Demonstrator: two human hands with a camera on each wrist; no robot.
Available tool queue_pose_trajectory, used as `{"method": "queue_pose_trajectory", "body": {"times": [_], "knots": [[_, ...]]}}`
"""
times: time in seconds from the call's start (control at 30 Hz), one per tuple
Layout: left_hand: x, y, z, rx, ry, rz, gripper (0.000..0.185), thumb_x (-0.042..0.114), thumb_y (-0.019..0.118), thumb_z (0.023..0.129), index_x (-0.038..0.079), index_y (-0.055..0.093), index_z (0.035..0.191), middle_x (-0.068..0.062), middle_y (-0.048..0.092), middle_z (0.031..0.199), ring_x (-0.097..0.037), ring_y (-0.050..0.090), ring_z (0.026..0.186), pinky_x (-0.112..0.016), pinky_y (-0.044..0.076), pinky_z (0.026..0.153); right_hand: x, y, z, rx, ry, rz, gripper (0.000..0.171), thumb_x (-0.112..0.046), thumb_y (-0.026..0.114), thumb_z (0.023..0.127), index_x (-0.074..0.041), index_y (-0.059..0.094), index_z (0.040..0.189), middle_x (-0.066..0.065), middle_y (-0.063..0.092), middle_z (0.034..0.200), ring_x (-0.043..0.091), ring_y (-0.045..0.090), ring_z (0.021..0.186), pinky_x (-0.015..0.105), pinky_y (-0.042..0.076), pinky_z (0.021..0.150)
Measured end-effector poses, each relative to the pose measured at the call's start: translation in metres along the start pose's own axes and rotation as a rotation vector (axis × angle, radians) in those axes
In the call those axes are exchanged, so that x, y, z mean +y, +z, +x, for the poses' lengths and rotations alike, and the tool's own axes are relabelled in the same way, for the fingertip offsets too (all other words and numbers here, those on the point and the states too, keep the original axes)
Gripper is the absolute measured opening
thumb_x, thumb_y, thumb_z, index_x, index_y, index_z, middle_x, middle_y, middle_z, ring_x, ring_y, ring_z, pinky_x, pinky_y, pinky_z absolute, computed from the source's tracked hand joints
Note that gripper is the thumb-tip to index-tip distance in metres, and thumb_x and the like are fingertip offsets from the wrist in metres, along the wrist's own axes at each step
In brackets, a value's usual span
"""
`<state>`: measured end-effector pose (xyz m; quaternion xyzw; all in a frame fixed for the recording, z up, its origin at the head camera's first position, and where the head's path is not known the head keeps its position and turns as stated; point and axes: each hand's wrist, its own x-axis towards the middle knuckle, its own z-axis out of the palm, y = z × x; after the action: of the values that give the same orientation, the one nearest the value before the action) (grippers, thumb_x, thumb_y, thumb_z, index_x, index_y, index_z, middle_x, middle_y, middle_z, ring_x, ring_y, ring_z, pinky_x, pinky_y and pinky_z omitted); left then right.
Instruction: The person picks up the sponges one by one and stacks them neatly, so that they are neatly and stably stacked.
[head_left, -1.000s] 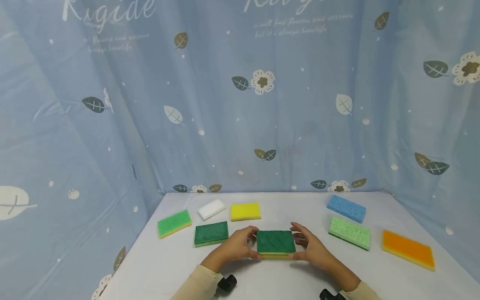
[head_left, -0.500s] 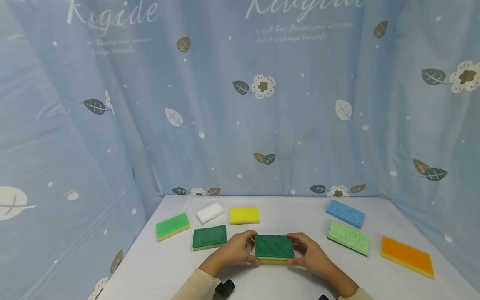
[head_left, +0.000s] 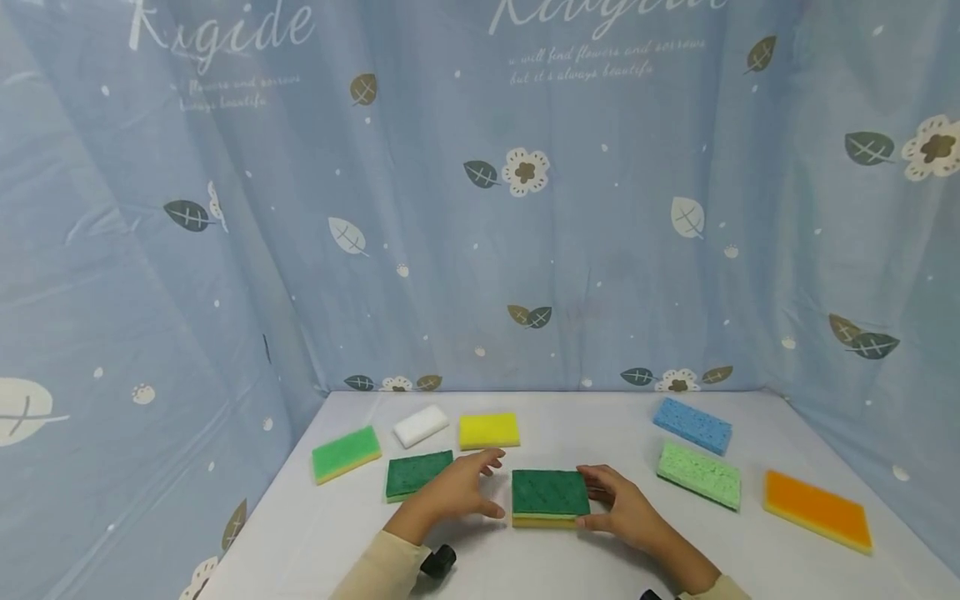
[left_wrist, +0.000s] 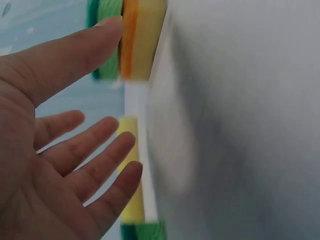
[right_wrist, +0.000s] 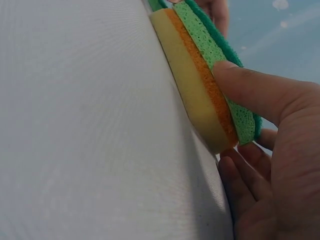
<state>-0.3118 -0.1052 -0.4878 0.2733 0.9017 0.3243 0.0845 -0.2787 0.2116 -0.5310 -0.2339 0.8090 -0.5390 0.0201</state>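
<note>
Two sponges lie stacked on the white table, in the middle of the head view. The upper one is a green sponge (head_left: 551, 492) with a dark green scouring top. Below it is a yellow sponge (right_wrist: 187, 82) with an orange layer. My right hand (head_left: 628, 510) holds the right end of the stack, thumb on the near long side of the green sponge and fingers at the end and far side. Just off the left end, my left hand (head_left: 456, 493) is spread with nothing in it. It partly covers another dark green sponge (head_left: 412, 473).
On the left lie a bright green sponge (head_left: 347, 452), a white sponge (head_left: 421, 426) and a yellow sponge (head_left: 489, 431). To the right are a blue sponge (head_left: 692, 424), a light green sponge (head_left: 699, 473) and an orange sponge (head_left: 817, 508). A blue curtain (head_left: 600, 250) surrounds the table.
My left hand has let go of the stack's left end and moved a little left, its fingers opening. My right hand, its fingers less extended earlier on, stays at the right end.
</note>
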Motion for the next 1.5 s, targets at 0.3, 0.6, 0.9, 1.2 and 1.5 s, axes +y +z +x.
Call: {"method": "queue_pose_trajectory", "body": {"times": [0.3, 0.6, 0.9, 1.2, 1.5], "knots": [[-0.025, -0.036, -0.012, 0.120, -0.065, 0.021, 0.083, 0.027, 0.086, 0.075, 0.011, 0.045, 0.145, -0.008, 0.056, 0.132, -0.027, 0.053, 0.117, -0.049, 0.047, 0.092, 0.005, 0.003, -0.001, 0.011, 0.032, -0.012, 0.088, -0.029, 0.086, 0.074, -0.001, 0.043, 0.144, 0.016, 0.045, 0.139, 0.036, 0.050, 0.122, 0.030, 0.045, 0.098], [-0.064, -0.072, -0.046, 0.177, -0.150, 0.105, 0.092, 0.036, 0.090, 0.068, 0.010, 0.046, 0.145, -0.011, 0.055, 0.134, -0.033, 0.050, 0.122, -0.053, 0.045, 0.094, 0.005, 0.006, 0.000, 0.005, 0.018, 0.006, 0.080, -0.025, 0.081, 0.081, 0.000, 0.041, 0.145, 0.018, 0.045, 0.139, 0.038, 0.048, 0.123, 0.036, 0.045, 0.099], [-0.089, -0.078, -0.066, 0.159, -0.208, 0.228, 0.097, 0.039, 0.095, 0.056, 0.007, 0.053, 0.137, -0.012, 0.054, 0.124, -0.034, 0.051, 0.115, -0.054, 0.044, 0.094, 0.002, 0.003, 0.001, 0.014, 0.030, 0.029, 0.082, -0.021, 0.084, 0.078, 0.000, 0.041, 0.145, 0.018, 0.047, 0.136, 0.037, 0.049, 0.123, 0.041, 0.046, 0.097], [-0.100, -0.078, -0.068, 0.167, -0.166, 0.208, 0.090, 0.029, 0.095, 0.058, 0.003, 0.055, 0.134, -0.009, 0.055, 0.122, -0.031, 0.053, 0.112, -0.051, 0.044, 0.095, 0.002, 0.001, 0.002, 0.015, 0.014, -0.014, 0.079, -0.025, 0.083, 0.078, 0.000, 0.044, 0.143, 0.016, 0.049, 0.134, 0.035, 0.051, 0.120, 0.038, 0.048, 0.096], [-0.093, -0.080, -0.067, 0.167, -0.133, 0.196, 0.092, 0.034, 0.094, 0.058, 0.000, 0.055, 0.134, -0.006, 0.056, 0.115, -0.030, 0.055, 0.106, -0.052, 0.045, 0.092, 0.002, 0.001, 0.001, 0.008, -0.004, -0.013, 0.075, -0.025, 0.082, 0.080, 0.002, 0.046, 0.140, 0.015, 0.050, 0.132, 0.036, 0.052, 0.119, 0.037, 0.048, 0.095]]}}
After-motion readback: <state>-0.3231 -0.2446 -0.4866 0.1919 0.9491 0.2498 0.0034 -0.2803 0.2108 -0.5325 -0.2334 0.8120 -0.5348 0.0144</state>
